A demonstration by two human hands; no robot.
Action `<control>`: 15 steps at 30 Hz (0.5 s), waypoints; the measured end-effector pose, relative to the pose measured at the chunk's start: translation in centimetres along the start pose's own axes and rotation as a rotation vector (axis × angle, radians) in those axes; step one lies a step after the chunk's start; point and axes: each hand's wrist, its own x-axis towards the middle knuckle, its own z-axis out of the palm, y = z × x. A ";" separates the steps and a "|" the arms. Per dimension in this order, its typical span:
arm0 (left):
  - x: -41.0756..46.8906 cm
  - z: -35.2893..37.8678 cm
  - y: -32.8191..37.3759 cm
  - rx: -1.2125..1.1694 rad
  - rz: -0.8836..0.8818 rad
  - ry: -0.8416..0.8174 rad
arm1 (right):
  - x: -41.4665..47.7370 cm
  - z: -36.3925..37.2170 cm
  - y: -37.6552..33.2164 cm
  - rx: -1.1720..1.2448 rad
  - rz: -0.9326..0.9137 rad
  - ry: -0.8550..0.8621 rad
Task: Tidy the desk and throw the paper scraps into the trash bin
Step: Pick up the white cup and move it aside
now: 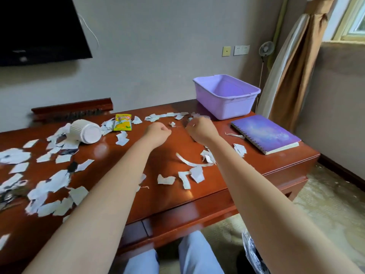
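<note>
Scraps (166, 179) are light, limp and lie flat on the slick tabletop (256, 165); pinch curled edges. Left hand (158, 132) and right hand (201, 129) are curled, but I cannot tell what either grip holds.

A domestic-style room, such as a home bedroom or hotel room. A flat television (39, 26) hangs on a plain wall (158, 46) above a glossy red-brown wooden worktop (256, 161). A tied-back brown curtain (296, 66) flanks a window (355, 20), with patterned carpet (325, 204) below.
</note>
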 end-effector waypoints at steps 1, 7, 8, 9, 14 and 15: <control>0.1 -1.1 -1.1 -0.012 -0.015 0.010 | 0.3 0.7 -1.1 -0.005 -0.012 -0.017; 0.1 -6.7 -8.3 0.009 -0.111 0.089 | 1.8 5.4 -6.3 -0.072 -0.014 -0.146; 0.2 -7.3 -9.4 0.023 -0.128 0.100 | 2.0 6.1 -6.8 -0.086 -0.006 -0.167; 0.3 -7.8 -10.4 0.025 -0.151 0.109 | 2.2 6.8 -7.4 -0.094 0.004 -0.186; 1.2 -10.1 -14.5 0.039 -0.265 0.239 | 3.4 10.9 -10.8 -0.048 -0.019 -0.251; 1.5 -10.6 -15.2 0.028 -0.290 0.282 | 3.8 11.8 -11.6 -0.041 -0.038 -0.264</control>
